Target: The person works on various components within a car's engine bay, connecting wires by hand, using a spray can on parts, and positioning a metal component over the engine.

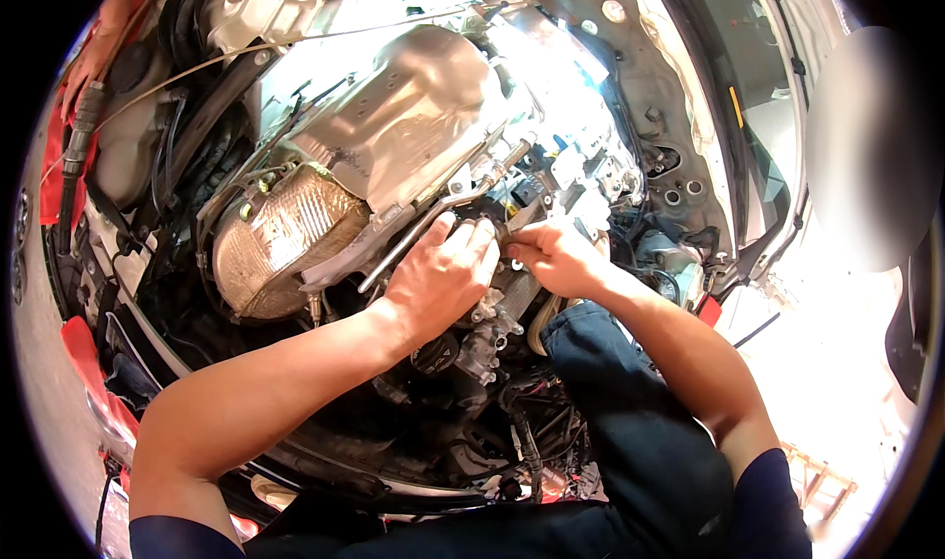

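Note:
Both my hands work close together in the middle of an open car engine bay. My left hand [443, 269] is bent over the engine beside a bare metal rod or pipe [399, 254]; its fingers curl down, and their tips are partly hidden. Just right of it, my right hand [559, 256] pinches thumb against forefinger at a small part I cannot make out. Beyond them lies a large dented metal heat shield [423, 87]. A ribbed, foil-like cover [285, 239] sits to the left. Below my left hand are a round black cap [436, 352] and a cast metal housing [482, 347].
My dark-trousered knee [610, 382] rises right of the housing. Another person's hand [89, 62] is at the far left, near a dark cylindrical tool or hose fitting [82, 131]. Red cloth [94, 367] lies along the left edge. The windscreen [733, 77] is at right; wiring [527, 431] hangs below.

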The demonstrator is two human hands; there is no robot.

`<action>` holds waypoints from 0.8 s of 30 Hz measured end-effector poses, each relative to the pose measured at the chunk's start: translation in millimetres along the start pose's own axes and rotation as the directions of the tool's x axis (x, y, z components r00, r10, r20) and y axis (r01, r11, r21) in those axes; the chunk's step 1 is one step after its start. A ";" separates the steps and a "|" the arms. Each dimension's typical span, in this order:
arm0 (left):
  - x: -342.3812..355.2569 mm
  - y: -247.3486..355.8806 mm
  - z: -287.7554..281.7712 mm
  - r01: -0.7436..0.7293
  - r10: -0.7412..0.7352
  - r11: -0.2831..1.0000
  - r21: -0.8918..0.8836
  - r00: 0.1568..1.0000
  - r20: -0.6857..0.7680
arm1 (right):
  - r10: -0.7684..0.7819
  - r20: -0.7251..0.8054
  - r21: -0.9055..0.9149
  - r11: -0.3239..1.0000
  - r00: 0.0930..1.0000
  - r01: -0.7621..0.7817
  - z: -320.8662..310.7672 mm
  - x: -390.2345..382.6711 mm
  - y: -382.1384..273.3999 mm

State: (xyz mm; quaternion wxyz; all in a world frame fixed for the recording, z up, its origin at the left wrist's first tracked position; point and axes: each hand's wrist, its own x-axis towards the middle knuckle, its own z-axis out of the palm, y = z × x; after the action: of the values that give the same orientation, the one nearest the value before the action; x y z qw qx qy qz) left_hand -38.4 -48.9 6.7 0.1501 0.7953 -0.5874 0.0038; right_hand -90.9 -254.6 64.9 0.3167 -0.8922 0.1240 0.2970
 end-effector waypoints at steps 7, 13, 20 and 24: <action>15.5 -3.0 5.2 0.061 -0.049 0.991 0.116 0.993 -0.105 | -0.022 0.089 0.212 0.977 0.996 0.003 -4.5 7.4 9.5; 5.2 -6.5 6.5 0.031 -0.023 0.992 0.120 0.997 -0.070 | -0.199 0.093 -0.263 0.940 0.975 0.217 1.1 8.9 5.4; 7.0 -0.2 13.7 0.077 -0.088 0.983 0.165 0.994 0.062 | -0.194 0.086 -0.170 0.964 0.977 0.206 3.4 18.1 8.7; 17.8 7.0 8.1 0.072 -0.099 0.957 0.281 0.992 0.080 | -0.106 0.271 -0.419 0.882 0.957 0.217 -4.8 20.2 -4.8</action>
State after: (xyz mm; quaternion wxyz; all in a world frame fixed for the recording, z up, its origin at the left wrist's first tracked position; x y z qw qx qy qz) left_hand -40.8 -69.3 3.8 0.0094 0.8324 -0.5524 0.0426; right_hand -70.8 -254.7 57.9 0.1412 -0.9054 -0.0616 0.3957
